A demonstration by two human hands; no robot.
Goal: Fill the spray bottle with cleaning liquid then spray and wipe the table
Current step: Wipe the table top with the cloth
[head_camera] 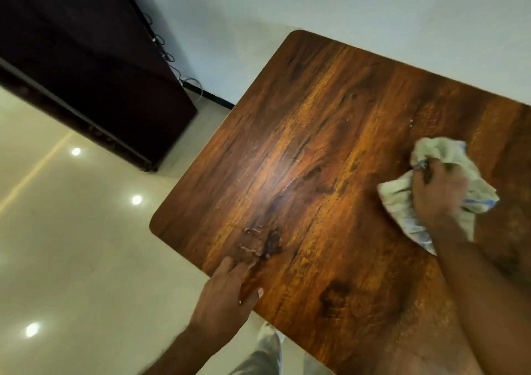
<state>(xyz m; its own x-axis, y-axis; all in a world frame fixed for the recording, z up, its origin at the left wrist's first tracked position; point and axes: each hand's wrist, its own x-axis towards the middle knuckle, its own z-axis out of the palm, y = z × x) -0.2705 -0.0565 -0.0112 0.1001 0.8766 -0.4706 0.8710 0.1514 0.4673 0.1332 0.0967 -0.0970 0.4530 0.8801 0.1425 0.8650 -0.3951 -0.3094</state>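
Observation:
A dark wooden table (330, 145) with rounded corners fills the right of the view. On its right side lies a crumpled white cloth with blue stripes (402, 199), pressed onto the surface by my right hand (436, 191), which grips it. My left hand (230, 294) rests flat on the table's near left edge, fingers spread, holding nothing. Wet streaks (258, 245) glisten just beyond its fingertips. No spray bottle is in view.
A dark maroon cabinet (86, 67) stands at the upper left, with cables (172, 58) running down beside it along the white wall. Glossy cream floor tiles (71, 231) reflect ceiling lights on the left. My light trouser leg (267, 354) shows below the table edge.

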